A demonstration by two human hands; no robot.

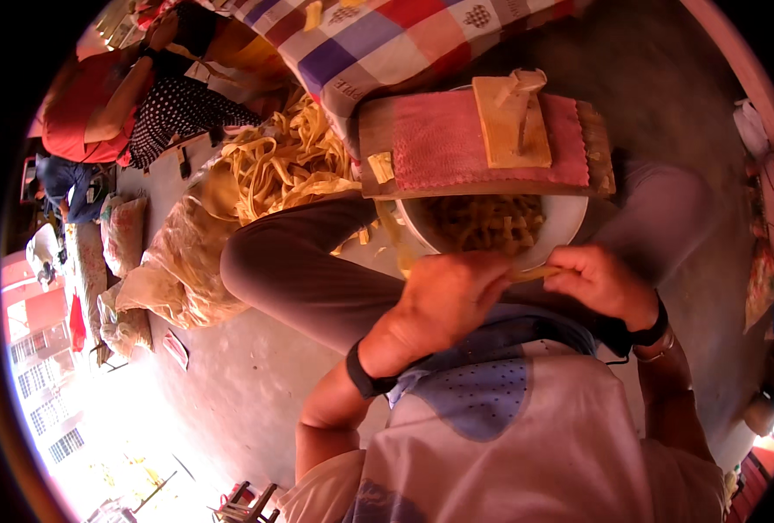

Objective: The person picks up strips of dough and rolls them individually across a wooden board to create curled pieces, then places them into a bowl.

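Note:
Between my two hands stretches a pale yellow strip [533,274], its material unclear. My left hand [452,292] is closed around it, and a length of it trails up past the wrist side toward the board. The other end is pinched in the fingers of my right hand [598,283]. Just beyond my hands stands a white basin [570,228] with short yellow-brown pieces [483,222] inside. Across its far side lies a wooden board [369,122] covered by a pink cloth [435,144]. A wooden block with an upright handle [509,131] rests on the cloth.
A heap of long yellow strips [286,166] spills from a clear plastic bag [182,261] left of my knee. A checked cloth [352,52] covers a surface beyond the board. Another person [99,105] sits at the far left. Filled sacks [125,231] stand along the left.

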